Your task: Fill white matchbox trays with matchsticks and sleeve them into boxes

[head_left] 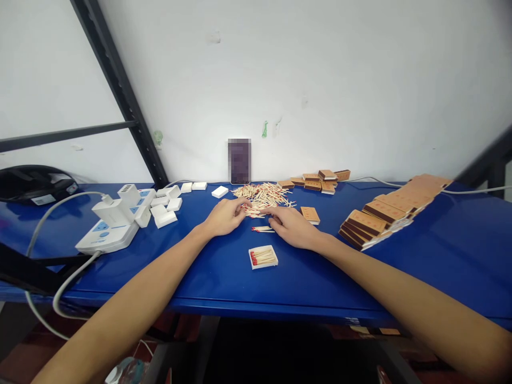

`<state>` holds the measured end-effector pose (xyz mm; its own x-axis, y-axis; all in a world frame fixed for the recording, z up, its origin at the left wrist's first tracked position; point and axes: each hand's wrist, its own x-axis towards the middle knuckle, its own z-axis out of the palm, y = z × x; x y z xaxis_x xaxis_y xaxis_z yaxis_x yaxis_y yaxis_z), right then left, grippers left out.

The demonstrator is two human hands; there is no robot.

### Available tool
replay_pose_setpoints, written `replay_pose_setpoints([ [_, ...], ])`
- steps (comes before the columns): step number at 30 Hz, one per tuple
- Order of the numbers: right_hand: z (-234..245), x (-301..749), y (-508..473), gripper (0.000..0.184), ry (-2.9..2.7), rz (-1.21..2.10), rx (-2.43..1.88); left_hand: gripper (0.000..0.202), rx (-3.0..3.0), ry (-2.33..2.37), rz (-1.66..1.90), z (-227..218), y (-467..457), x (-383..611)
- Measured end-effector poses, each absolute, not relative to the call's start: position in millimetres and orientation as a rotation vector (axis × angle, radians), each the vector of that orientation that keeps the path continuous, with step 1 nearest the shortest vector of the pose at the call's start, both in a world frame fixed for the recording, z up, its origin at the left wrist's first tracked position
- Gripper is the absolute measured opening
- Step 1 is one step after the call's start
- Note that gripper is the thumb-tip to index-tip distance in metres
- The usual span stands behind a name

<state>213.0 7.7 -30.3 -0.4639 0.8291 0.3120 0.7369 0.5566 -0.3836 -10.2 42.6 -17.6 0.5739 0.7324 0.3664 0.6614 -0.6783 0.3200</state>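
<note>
- Nearest on the blue worktop (208,274), a white tray (264,266) lies flat with its open side up, holding a layer of matches (264,257), their red heads toward the left.
- Just beyond that tray, a few loose matches (261,229) lie side by side on the worktop, red heads also to the left, with the right hand close to their plain ends.
- The left hand (227,217) rests at the near left edge of the match pile, fingers bent, thumb and forefinger a narrow gap apart; I cannot tell whether it pinches any matches.
- The right hand (293,227) lies palm down, forefinger stretched to the pile's near edge, thumb lower; I cannot tell whether it grips anything.
- Right of this hand, a single matchbox (310,214) lies flat; farther right, a long leaning row of matchboxes (386,210) slants away.
- At left stands a white power strip (108,236) with chargers plugged in, and beyond it a scatter of white trays (166,205).
- Between and beyond both hands spreads the match pile (266,194), tangled.
- Behind the pile, a phone (239,162) leans against the wall (320,80); a heap of matchboxes (318,181) sits to its right.
</note>
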Motion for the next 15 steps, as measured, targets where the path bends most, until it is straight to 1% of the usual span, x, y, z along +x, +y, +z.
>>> replay_pose_setpoints([
  [8,-28.4,212.1,7.7,0.026,-2.301,0.289,-1.237,0.032,2.758,1.267,0.662,-17.8,36.7,-2.8],
  [15,-28.5,212.8,9.7,0.026,-2.306,0.262,-1.236,0.029,2.753,1.140,0.609,-18.3,39.6,-4.2],
])
